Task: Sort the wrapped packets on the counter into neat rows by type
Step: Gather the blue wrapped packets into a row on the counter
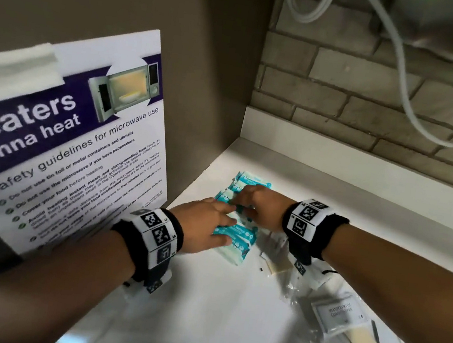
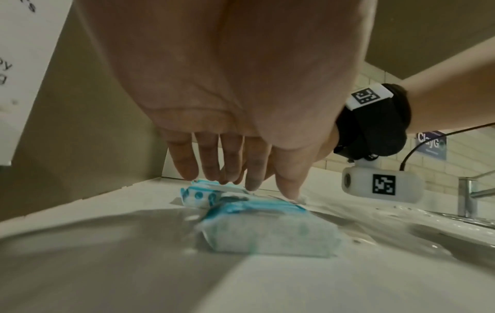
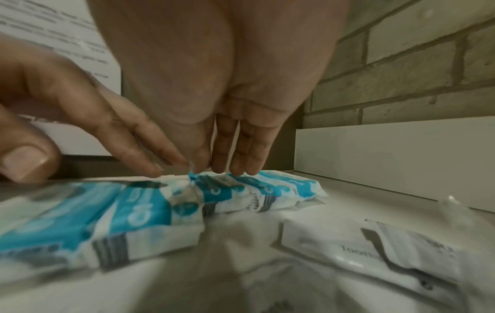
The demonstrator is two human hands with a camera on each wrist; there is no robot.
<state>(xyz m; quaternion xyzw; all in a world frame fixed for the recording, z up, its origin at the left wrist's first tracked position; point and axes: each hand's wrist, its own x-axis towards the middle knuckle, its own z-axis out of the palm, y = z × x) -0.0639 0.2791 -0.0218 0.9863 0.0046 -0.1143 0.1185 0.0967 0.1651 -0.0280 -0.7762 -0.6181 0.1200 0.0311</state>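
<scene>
Several teal-and-white wrapped packets (image 1: pixel 236 236) lie side by side in a row on the white counter (image 1: pixel 198 314), near the left wall. My left hand (image 1: pixel 212 219) lays straight fingers (image 2: pixel 209 165) on the nearer packets (image 2: pixel 267 228). Just beyond it, my right hand (image 1: pixel 256 202) touches the farther packets (image 3: pixel 267 186) with straight fingertips (image 3: pixel 241 163). Neither hand grips anything. In the right wrist view the left hand's fingers (image 3: pixel 120 127) reach in beside the nearer packets (image 3: pixel 134 211). Clear packets with white labels (image 1: pixel 339 314) lie loose at the right, under my right forearm.
A microwave safety poster (image 1: pixel 78 134) leans on the brown wall at left. A brick wall (image 1: pixel 378 91) with a white upstand (image 1: pixel 339 156) closes the back, and a white hose (image 1: pixel 407 95) hangs there. A metal tap (image 2: pixel 467 197) stands far right.
</scene>
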